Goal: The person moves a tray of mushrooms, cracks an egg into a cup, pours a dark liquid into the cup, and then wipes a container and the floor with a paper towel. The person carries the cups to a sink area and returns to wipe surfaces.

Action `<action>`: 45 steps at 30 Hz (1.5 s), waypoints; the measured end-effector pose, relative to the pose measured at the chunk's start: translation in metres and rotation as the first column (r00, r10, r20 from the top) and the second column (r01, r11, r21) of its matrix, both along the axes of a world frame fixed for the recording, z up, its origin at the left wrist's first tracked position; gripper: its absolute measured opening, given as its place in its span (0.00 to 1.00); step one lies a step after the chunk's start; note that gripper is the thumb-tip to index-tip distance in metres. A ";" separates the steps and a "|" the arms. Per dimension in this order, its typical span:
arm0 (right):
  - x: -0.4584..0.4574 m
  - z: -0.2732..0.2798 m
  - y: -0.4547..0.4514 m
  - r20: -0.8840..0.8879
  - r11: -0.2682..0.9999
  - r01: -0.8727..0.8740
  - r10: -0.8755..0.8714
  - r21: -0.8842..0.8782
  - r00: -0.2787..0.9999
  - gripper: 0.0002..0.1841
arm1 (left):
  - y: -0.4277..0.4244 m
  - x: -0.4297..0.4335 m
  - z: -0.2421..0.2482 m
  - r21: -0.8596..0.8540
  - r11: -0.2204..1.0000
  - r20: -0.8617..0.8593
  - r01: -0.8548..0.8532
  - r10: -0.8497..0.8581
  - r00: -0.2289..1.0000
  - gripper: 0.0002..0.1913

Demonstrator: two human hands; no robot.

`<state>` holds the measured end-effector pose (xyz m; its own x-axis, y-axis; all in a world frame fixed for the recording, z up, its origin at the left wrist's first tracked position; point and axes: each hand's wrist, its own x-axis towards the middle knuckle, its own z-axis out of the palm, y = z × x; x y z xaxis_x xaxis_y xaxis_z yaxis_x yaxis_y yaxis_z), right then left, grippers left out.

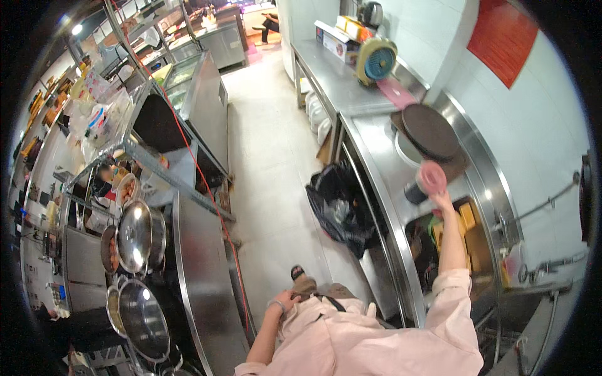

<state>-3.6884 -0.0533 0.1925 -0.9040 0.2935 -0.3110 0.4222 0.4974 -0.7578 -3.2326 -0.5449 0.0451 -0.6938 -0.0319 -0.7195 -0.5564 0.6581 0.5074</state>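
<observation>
My right hand [441,201] is stretched out over the steel sink counter, closed on a round pink object [431,177], blurred, perhaps a plastic lid or bowl. A dark cup or container [415,193] is right beside it. Beyond the hand, a dark round pan or lid [430,131] leans over a pale round vessel [408,148]. Below my forearm the sink basin [423,277] holds yellow blocks or sponges [467,216]. My left hand [286,300] rests at my waist, near a belt or strap; whether it grips anything is unclear.
A black-lined rubbish bin [341,207] stands under the counter's edge. A steel table [324,84] carries a yellow-and-blue fan-like device [377,61] and boxes [335,44]. To the left are lidded steel pots [134,235], a metal rack [155,164] and a hanging red cord [204,181]. Someone sits far off.
</observation>
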 end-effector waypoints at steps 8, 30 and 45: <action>0.004 0.029 0.024 0.331 0.930 0.037 0.093 -0.366 0.939 0.18 | -0.088 -0.139 -0.018 -0.027 1.000 -0.021 0.003 -0.003 1.000 0.17; -0.180 0.174 -0.390 0.166 0.891 0.299 -0.255 -0.342 0.952 0.04 | -0.449 -0.382 -0.134 -0.135 0.905 0.244 -0.404 0.426 0.871 0.22; -0.641 0.129 -0.805 0.176 0.872 -0.046 0.150 -0.487 0.973 0.05 | -0.783 -0.957 -0.043 -0.015 0.856 -0.182 -0.517 0.506 0.843 0.19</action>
<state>-4.3296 -0.8587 0.3211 -0.8225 -0.0241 -0.5682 0.5596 0.1441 -0.8162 -4.1891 -1.3283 0.0026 -0.6750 -0.4549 -0.5809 -0.7342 0.3362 0.5898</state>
